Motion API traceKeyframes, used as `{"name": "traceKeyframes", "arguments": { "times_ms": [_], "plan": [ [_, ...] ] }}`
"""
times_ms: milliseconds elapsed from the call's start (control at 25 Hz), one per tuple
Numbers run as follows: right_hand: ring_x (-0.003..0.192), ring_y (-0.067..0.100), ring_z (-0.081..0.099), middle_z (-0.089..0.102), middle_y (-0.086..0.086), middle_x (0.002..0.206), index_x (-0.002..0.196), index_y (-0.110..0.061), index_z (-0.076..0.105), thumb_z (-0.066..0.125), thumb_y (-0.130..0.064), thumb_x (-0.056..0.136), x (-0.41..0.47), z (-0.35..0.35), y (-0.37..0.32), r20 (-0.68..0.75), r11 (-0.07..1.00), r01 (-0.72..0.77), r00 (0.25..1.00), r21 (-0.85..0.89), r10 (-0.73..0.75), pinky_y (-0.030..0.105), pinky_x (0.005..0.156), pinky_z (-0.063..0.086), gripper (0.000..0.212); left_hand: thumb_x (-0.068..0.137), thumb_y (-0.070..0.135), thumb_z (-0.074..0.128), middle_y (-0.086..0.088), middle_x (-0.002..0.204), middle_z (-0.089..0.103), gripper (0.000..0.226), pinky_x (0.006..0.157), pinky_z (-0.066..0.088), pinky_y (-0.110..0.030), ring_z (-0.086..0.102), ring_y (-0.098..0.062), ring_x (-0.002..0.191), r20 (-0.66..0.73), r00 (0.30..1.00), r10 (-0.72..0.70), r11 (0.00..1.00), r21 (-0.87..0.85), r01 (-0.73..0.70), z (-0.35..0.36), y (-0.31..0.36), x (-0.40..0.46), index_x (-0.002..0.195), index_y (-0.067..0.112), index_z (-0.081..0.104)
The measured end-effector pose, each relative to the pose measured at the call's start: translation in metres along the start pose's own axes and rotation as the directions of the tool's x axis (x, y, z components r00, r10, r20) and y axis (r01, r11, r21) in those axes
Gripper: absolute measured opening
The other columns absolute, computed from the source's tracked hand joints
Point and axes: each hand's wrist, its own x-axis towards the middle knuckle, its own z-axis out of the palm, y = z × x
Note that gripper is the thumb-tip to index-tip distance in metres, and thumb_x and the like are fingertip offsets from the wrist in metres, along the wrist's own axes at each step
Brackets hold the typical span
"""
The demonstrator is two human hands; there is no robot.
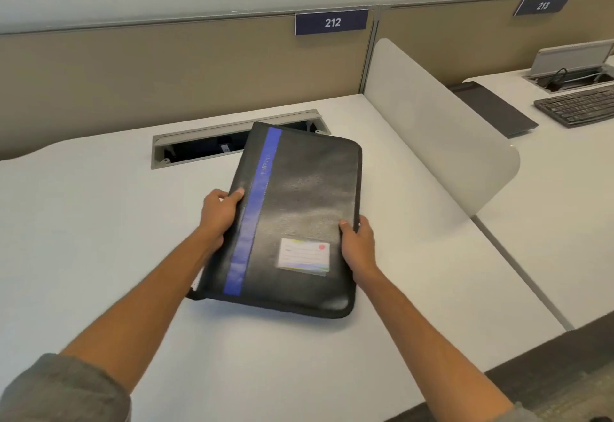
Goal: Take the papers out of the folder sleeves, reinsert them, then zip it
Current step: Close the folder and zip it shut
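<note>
2 hands hold a closed black folder point(299, 222) over the white table point(99, 222) in the head view. The left hand point(217, 214) grips the folder's left edge, thumb on the cover beside the blue stripe point(254, 209), fingers curled underneath. The right hand point(358, 245) grips the right edge, thumb on top near a label card point(303, 256) in a clear pocket. The folder tilts, its far corner overlapping an open cable tray point(199, 147) set into the table; whether its near edge touches the table I cannot tell. No papers show. Behind stands a beige partition with a sign reading 212 point(331, 22). A white divider point(438, 129) separates the neighbouring table, where a keyboard point(576, 109) lies.
</note>
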Motion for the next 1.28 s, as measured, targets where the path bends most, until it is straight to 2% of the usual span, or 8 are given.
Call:
{"name": "traceKeyframes", "arguments": {
  "times_ms": [120, 200, 320, 440, 520, 720, 1000, 1280],
  "plan": [
    [0.11, 0.028, 0.058, 0.064, 0.007, 0.12, 0.125, -0.012, 0.056, 0.05, -0.02, 0.096, 0.034, -0.028, -0.004, -0.026, 0.97, 0.085, 0.995, -0.228, -0.093, 0.035, 0.094, 0.045, 0.03, 0.082, 0.029, 0.073, -0.008, 0.102, 0.068, 0.035, 0.078, 0.052, -0.035, 0.064, -0.022, 0.09, 0.056, 0.997, -0.052, 0.996, -0.064, 0.056, 0.034, -0.024, -0.022, 0.106, 0.009, 0.056],
    [0.112, 0.031, 0.057, 0.062, 0.01, 0.123, 0.127, -0.01, 0.054, 0.05, -0.025, 0.095, 0.062, -0.044, 0.002, -0.001, 0.914, 0.113, 0.992, -0.389, -0.123, 0.038, 0.096, 0.045, 0.035, 0.08, 0.032, 0.075, -0.006, 0.112, 0.067, 0.042, 0.089, 0.052, -0.041, 0.065, -0.022, 0.097, 0.097, 0.995, -0.017, 1.0, -0.007, 0.018, 0.055, -0.034, -0.035, 0.11, 0.013, 0.053],
    [0.112, 0.035, 0.057, 0.058, 0.014, 0.121, 0.124, -0.007, 0.051, 0.047, -0.041, 0.092, 0.093, -0.063, 0.012, 0.043, 0.767, 0.15, 0.987, -0.624, -0.157, 0.043, 0.093, 0.046, 0.047, 0.079, 0.05, 0.072, -0.001, 0.119, 0.056, 0.052, 0.1, 0.04, -0.045, 0.056, -0.022, 0.11, 0.091, 0.992, 0.085, 0.946, 0.306, -0.109, 0.08, -0.036, -0.051, 0.111, 0.015, 0.051],
    [0.128, 0.035, 0.041, 0.044, 0.016, 0.141, 0.143, -0.005, 0.036, 0.042, -0.042, 0.098, 0.112, -0.076, 0.017, 0.1, 0.537, 0.21, 0.969, -0.817, -0.227, 0.048, 0.102, 0.037, 0.059, 0.083, 0.061, 0.062, -0.005, 0.133, 0.041, 0.06, 0.105, 0.028, -0.046, 0.036, -0.024, 0.128, 0.108, 0.968, 0.225, 0.779, 0.577, -0.245, 0.102, -0.038, -0.064, 0.113, 0.01, 0.05],
    [0.134, 0.034, 0.035, 0.036, 0.016, 0.149, 0.15, -0.007, 0.029, 0.035, -0.041, 0.101, 0.118, -0.082, 0.023, 0.125, 0.451, 0.254, 0.947, -0.856, -0.296, 0.049, 0.106, 0.032, 0.059, 0.085, 0.067, 0.052, -0.008, 0.14, 0.038, 0.068, 0.108, 0.024, -0.05, 0.03, -0.025, 0.134, 0.15, 0.954, 0.258, 0.684, 0.669, -0.29, 0.117, -0.04, -0.068, 0.116, 0.008, 0.05],
    [0.142, 0.029, 0.028, 0.027, 0.013, 0.157, 0.152, -0.008, 0.025, 0.029, -0.04, 0.103, 0.15, -0.102, 0.024, 0.116, 0.431, 0.242, 0.948, -0.87, -0.297, 0.048, 0.112, 0.026, 0.059, 0.095, 0.063, 0.032, -0.01, 0.152, 0.032, 0.072, 0.117, 0.013, -0.05, 0.019, -0.024, 0.144, 0.19, 0.94, 0.284, 0.554, 0.768, -0.322, 0.158, -0.019, -0.068, 0.136, 0.004, 0.042],
    [0.145, 0.032, 0.023, 0.021, 0.016, 0.159, 0.154, -0.007, 0.02, 0.027, -0.04, 0.104, 0.197, -0.118, 0.013, 0.184, 0.409, 0.288, 0.944, -0.866, -0.275, 0.048, 0.115, 0.024, 0.061, 0.097, 0.063, 0.023, -0.013, 0.159, 0.02, 0.079, 0.119, 0.006, -0.048, 0.008, -0.025, 0.149, 0.203, 0.953, 0.224, 0.522, 0.801, -0.294, 0.193, 0.002, -0.055, 0.147, 0.002, 0.031],
    [0.143, 0.034, 0.027, 0.026, 0.018, 0.157, 0.152, -0.005, 0.024, 0.029, -0.039, 0.104, 0.217, -0.119, 0.009, 0.191, 0.398, 0.305, 0.934, -0.865, -0.301, 0.049, 0.114, 0.027, 0.06, 0.094, 0.068, 0.022, -0.012, 0.154, 0.03, 0.08, 0.117, 0.007, -0.052, 0.012, -0.027, 0.147, 0.167, 0.951, 0.262, 0.426, 0.864, -0.269, 0.202, 0.009, -0.044, 0.14, 0.006, 0.042]
  ]
}}
